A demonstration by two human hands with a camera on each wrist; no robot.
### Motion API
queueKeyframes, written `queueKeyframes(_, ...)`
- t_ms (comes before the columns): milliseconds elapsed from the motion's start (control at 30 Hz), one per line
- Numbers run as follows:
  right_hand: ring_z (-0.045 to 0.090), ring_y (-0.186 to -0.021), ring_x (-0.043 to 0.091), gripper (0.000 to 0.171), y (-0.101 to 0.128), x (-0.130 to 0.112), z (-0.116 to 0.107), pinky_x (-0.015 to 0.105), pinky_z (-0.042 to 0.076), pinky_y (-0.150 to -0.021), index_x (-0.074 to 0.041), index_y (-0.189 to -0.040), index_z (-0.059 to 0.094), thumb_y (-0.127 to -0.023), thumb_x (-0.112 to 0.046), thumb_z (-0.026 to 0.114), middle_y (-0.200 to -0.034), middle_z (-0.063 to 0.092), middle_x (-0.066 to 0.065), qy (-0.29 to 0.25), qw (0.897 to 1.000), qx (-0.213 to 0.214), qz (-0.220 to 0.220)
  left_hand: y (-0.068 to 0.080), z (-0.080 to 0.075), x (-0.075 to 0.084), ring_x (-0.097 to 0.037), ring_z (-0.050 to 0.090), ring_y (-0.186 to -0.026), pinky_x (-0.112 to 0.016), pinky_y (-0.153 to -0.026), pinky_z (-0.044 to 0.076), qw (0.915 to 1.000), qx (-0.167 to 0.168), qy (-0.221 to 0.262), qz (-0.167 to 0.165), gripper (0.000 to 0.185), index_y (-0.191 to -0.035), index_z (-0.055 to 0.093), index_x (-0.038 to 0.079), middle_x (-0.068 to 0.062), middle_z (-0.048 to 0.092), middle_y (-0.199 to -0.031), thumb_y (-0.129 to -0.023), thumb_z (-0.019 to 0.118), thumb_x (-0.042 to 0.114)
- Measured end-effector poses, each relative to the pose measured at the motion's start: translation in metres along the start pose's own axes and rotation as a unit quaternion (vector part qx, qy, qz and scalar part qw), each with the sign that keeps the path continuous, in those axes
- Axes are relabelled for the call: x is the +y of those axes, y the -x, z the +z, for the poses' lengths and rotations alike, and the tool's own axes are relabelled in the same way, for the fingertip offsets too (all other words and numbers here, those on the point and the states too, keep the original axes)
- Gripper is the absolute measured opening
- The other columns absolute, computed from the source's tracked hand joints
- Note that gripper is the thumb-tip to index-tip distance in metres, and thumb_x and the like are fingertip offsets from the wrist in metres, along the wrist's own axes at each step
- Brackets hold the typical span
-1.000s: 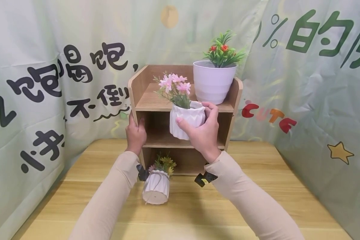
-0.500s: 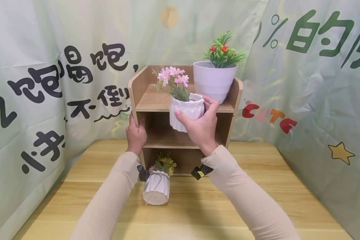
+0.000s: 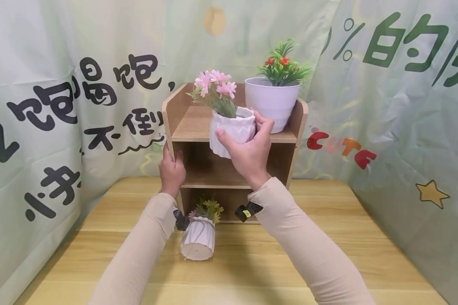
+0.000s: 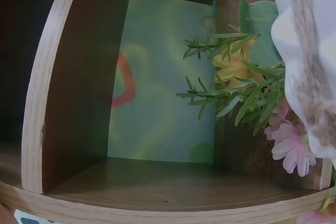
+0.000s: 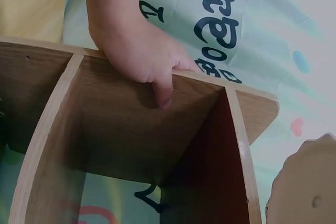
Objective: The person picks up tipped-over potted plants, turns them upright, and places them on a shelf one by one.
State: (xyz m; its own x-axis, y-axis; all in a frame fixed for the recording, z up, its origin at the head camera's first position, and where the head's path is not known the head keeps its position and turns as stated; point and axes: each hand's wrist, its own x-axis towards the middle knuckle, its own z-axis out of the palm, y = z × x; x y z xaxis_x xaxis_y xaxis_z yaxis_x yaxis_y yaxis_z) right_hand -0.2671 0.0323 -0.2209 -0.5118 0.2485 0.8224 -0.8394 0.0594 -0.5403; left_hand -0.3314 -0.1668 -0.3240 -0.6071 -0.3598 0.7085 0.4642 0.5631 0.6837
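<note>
Your table carries the wooden shelf, and your left hand has its left side panel gripped, thumb inside. The big white planter sits at the right end of the top board. Main thing imo: your right hand is the near one, thumb on the front and fingers round the right side of the small white pot. So that pot's left of your knuckles, long axis roughly upright, against the top board's front edge in view; can't tell the depth gap. Its pink flowers lean left.
</note>
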Motion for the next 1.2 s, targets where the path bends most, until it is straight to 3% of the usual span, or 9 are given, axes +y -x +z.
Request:
queueKeyframes(467,0.053,-0.114,0.024,0.072,-0.010,0.016,0.010,0.033,0.044,-0.093,0.004,-0.123,0.040,-0.072,-0.019,0.085,-0.134,0.050,0.019,0.077,0.997,0.009,-0.013,0.002,0.001,-0.002,-0.052,0.061,-0.094,-0.059,-0.084,0.046,1.0000,0.000,0.002,0.002,0.047,-0.142,0.041,0.004,-0.037,0.062,-0.096,-0.099,0.052,0.020)
queueKeyframes(700,0.044,-0.128,0.024,0.078,-0.016,0.027,0.010,0.028,0.034,-0.105,0.007,-0.128,0.039,-0.073,-0.023,0.085,-0.144,0.041,0.022,0.115,0.993,0.013,-0.025,0.003,0.003,-0.002,-0.052,0.061,-0.096,-0.059,-0.084,0.046,0.9999,0.007,-0.003,0.009,0.047,-0.141,0.042,0.004,-0.037,0.062,-0.099,-0.099,0.053,0.020)
queueKeyframes(933,0.034,-0.137,0.029,0.072,-0.019,0.038,0.013,0.028,0.022,-0.112,0.011,-0.129,0.039,-0.079,-0.021,0.081,-0.146,0.034,0.028,0.149,0.987,0.005,-0.067,0.003,0.003,0.000,-0.052,0.061,-0.096,-0.059,-0.085,0.046,1.0000,0.001,0.003,0.007,0.048,-0.143,0.041,0.005,-0.037,0.062,-0.101,-0.098,0.053,0.020)
queueKeyframes(1100,0.029,-0.139,0.032,0.073,-0.018,0.041,0.017,0.031,0.020,-0.114,0.012,-0.132,0.035,-0.083,-0.023,0.077,-0.148,0.030,0.030,0.166,0.982,-0.002,-0.090,0.002,0.002,-0.001,-0.051,0.062,-0.091,-0.059,-0.083,0.047,0.9999,0.004,0.005,0.009,0.047,-0.142,0.041,0.004,-0.035,0.063,-0.095,-0.099,0.052,0.021)
queueKeyframes(1200,0.029,-0.139,0.035,0.073,-0.019,0.045,0.019,0.034,0.019,-0.114,0.011,-0.133,0.035,-0.083,-0.024,0.076,-0.146,0.031,0.031,0.186,0.974,0.002,-0.127,0.002,0.002,-0.001,-0.051,0.062,-0.088,-0.059,-0.081,0.047,0.9999,0.007,0.005,0.010,0.047,-0.141,0.042,0.003,-0.035,0.063,-0.090,-0.099,0.051,0.021)
